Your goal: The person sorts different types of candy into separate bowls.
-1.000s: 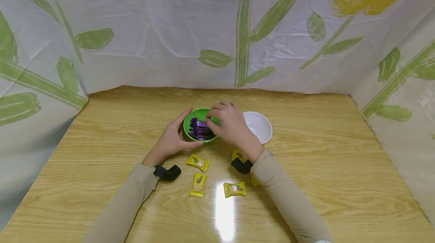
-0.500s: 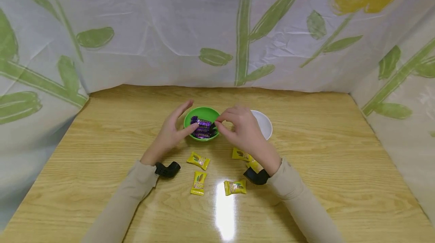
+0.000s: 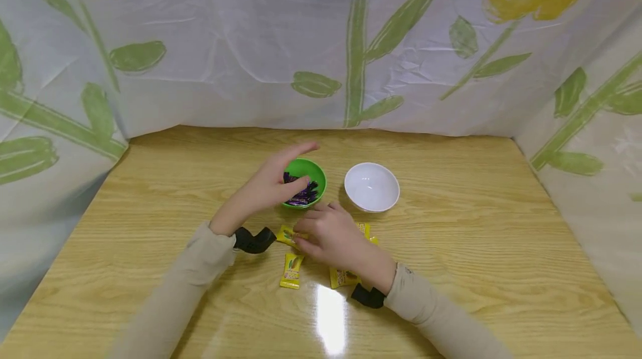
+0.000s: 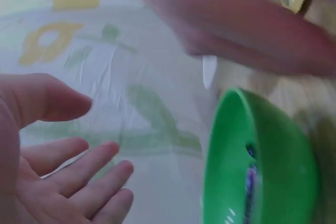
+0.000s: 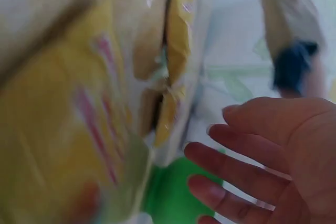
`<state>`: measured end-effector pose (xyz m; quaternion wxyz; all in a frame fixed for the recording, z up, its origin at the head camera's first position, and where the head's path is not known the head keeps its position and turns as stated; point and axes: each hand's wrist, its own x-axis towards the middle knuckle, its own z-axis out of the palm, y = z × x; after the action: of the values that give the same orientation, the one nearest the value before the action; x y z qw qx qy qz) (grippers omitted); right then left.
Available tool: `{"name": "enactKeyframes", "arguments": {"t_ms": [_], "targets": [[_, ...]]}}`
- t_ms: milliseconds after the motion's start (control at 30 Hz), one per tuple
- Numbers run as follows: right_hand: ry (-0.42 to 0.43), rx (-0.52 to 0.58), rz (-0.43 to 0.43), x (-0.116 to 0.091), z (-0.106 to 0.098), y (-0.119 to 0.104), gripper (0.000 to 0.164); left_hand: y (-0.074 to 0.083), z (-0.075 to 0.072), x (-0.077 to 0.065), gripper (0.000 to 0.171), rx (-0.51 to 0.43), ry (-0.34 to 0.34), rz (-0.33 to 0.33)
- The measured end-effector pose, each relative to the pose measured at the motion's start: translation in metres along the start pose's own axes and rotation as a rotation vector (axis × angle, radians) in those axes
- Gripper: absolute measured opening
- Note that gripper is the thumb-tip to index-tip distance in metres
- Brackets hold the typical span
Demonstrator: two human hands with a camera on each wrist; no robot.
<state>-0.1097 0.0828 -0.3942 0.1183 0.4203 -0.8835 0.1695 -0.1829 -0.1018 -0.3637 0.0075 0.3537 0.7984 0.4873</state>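
Observation:
My left hand [image 3: 266, 180] hovers over the left side of the green bowl [image 3: 312, 166], thumb spread from the fingers and nothing in its grasp. Purple-wrapped candies [image 3: 302, 198] lie inside that bowl, partly hidden by the hand. In the left wrist view, the bowl's green wall [image 4: 289, 166] is apart from the fingers. My right hand [image 3: 333, 236] reaches over the table in front of the bowl, its fingers near a yellow-wrapped candy [image 3: 285, 234] that they partly cover. In the right wrist view its fingers [image 5: 236, 166] are loosely bent, with nothing between them.
A white bowl [image 3: 372, 189] stands right of the green one. More yellow-wrapped candies lie around the right hand: one candy [image 3: 291, 271] nearer the front, another candy [image 3: 342, 278] under the wrist. A flower-printed curtain [image 3: 241, 69] borders the wooden table [image 3: 476, 225].
My right hand has left the green bowl's right rim and come down towards the yellow candies, uncovering the white bowl. My left hand has shifted right, farther over the green bowl.

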Motion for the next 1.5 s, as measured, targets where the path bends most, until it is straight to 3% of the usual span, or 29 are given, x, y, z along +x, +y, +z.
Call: {"name": "enactKeyframes", "arguments": {"t_ms": [200,333,433,600,733,900,1067,1333,1500], "targets": [[-0.067,-0.113,-0.001,0.002,0.011,-0.006,0.013,0.014,0.013,0.026,0.063,0.078,-0.149,-0.011],[-0.102,-0.176,0.012,0.001,0.015,-0.006,0.02,0.018,0.024,0.043,0.066,0.138,-0.245,-0.062],[-0.101,-0.175,0.018,0.0,0.017,-0.003,0.023,0.019,0.031,0.052,0.072,0.168,-0.31,-0.119],[-0.121,-0.156,0.035,-0.003,0.015,0.0,0.013,0.021,0.038,0.061,0.078,0.195,-0.373,-0.163],[-0.199,-0.137,0.072,-0.007,0.009,0.004,0.006,0.024,0.042,0.064,0.079,0.212,-0.393,-0.171],[-0.293,-0.092,0.111,-0.012,-0.004,0.009,0.012,0.023,0.049,0.068,0.078,0.208,-0.402,-0.162],[-0.382,-0.004,0.095,-0.017,-0.025,0.016,0.018,0.016,0.059,0.072,0.074,0.188,-0.381,-0.166],[-0.46,0.195,0.085,-0.027,-0.063,0.033,0.02,0.002,0.079,0.072,0.079,0.169,-0.317,-0.196],[-0.432,0.274,0.135,-0.032,-0.088,0.047,0.022,-0.002,0.09,0.069,0.086,0.135,-0.313,-0.211]]}}
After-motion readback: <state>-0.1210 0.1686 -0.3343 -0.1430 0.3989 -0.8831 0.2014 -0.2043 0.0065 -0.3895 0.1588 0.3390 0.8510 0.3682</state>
